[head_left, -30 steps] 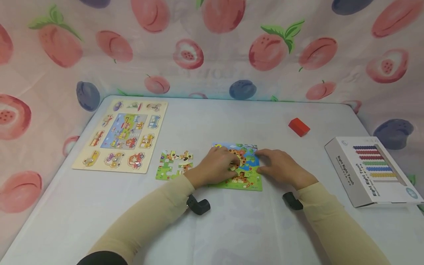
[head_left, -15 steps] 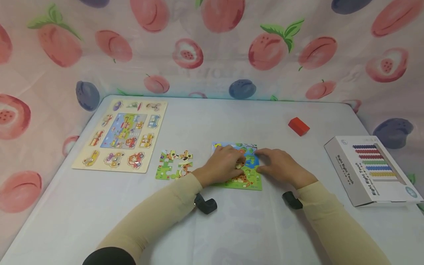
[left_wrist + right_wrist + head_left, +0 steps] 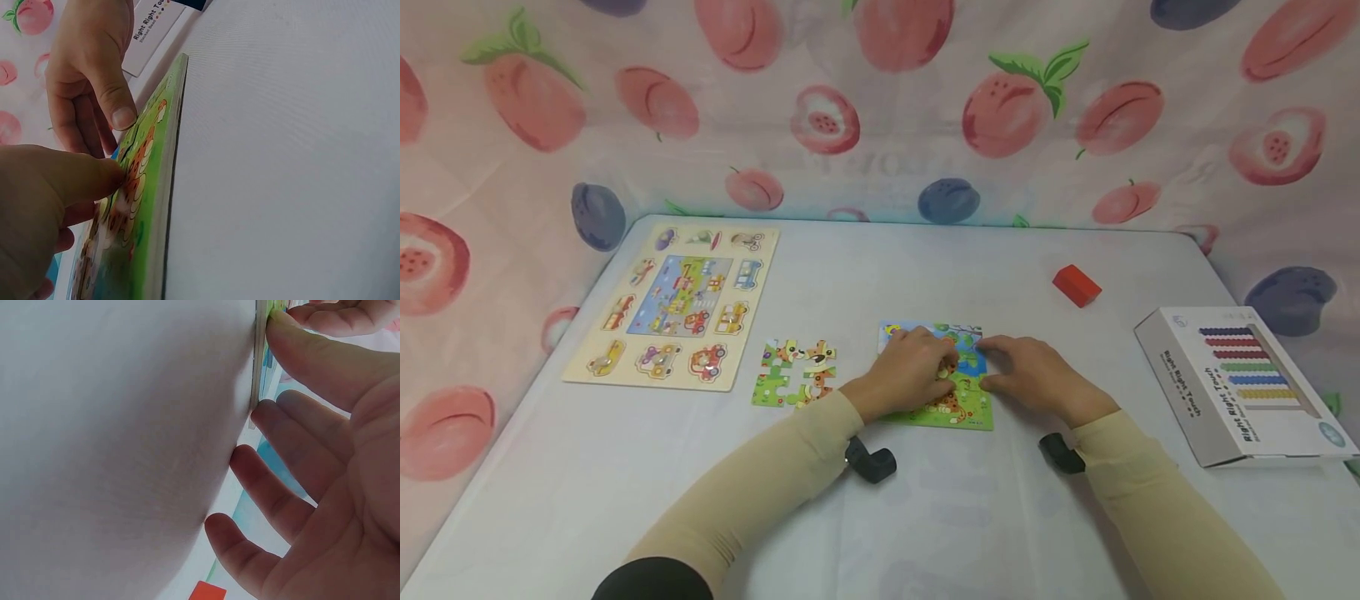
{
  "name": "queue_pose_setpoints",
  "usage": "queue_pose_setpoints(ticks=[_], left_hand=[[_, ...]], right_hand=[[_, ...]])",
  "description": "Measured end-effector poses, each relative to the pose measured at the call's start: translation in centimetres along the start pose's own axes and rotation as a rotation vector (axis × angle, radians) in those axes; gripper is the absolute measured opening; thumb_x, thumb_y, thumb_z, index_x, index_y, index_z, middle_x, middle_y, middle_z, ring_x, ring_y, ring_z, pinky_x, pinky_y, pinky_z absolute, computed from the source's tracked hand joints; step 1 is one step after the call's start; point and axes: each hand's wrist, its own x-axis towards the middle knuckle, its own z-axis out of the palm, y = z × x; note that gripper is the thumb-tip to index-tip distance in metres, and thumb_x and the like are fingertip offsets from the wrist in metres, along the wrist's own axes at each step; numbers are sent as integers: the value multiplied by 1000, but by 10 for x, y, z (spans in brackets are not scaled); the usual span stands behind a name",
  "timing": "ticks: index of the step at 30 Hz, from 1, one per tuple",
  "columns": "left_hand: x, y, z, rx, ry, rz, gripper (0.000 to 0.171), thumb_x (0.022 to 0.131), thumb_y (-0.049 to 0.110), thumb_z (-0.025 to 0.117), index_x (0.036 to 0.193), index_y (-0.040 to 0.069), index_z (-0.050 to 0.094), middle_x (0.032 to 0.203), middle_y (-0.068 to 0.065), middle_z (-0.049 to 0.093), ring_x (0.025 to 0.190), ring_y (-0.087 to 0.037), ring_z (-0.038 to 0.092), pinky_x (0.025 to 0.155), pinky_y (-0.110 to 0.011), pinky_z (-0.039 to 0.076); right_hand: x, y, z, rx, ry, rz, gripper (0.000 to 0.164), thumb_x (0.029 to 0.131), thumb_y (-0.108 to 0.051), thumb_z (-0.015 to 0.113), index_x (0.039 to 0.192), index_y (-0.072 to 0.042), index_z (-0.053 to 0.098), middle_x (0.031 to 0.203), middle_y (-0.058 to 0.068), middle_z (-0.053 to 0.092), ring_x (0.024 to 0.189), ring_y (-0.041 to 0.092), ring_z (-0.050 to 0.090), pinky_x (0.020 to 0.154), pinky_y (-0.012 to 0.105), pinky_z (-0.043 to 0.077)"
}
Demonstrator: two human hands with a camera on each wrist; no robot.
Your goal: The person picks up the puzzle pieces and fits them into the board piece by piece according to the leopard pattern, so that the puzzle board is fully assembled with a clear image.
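Note:
My left hand (image 3: 906,375) is over the jigsaw puzzle (image 3: 973,412), a flat board with a green and blue animal picture. Its thumb and bent fingers are down at the picture's surface, around a jigsaw piece that they mostly hide. The left wrist view shows this thumb against the puzzle (image 3: 147,187). My right hand (image 3: 1037,375) is at the puzzle's right edge; its thumb touches the board, and the other fingers spread loosely along the edge and tabletop, as the right wrist view shows. Several loose jigsaw pieces (image 3: 771,390) lie left of the puzzle.
A wooden vehicle puzzle board (image 3: 655,367) lies at the back left. A red block (image 3: 1077,286) sits at the back right. On the right stands a white box (image 3: 1195,392) printed "Right Right Touch". A fruit-patterned cloth (image 3: 880,167) hangs behind the white table (image 3: 962,517).
My left hand has shifted slightly right across the puzzle, mostly in the first half second. The right hand stays at the board's edge. The loose pieces have not moved.

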Motion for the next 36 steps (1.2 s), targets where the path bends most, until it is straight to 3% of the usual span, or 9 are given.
queue_pose_setpoints(ticks=[11,21,36], left_hand=[[3,0,0,-7,-24,-12,30,92,28,72,119,16,71,112,5,69,110,-19,56,97,-41,39],[5,0,0,-44,-47,-14,22,93,26,72,113,17,73,106,8,70,107,-17,55,98,-40,39],[2,-4,1,-80,-45,3,25,94,27,70,117,17,71,108,7,69,111,-20,55,97,-41,39]], right_hand=[[0,0,0,0,-2,-5,58,89,-19,76,141,-2,55,139,23,55,128,44,47,105,59,36],[0,0,-1,2,-5,4,59,90,-18,75,142,-2,53,141,23,53,129,44,47,106,60,35],[0,0,0,3,-7,7,59,90,-19,75,142,-2,53,142,24,53,131,44,45,106,60,35]])
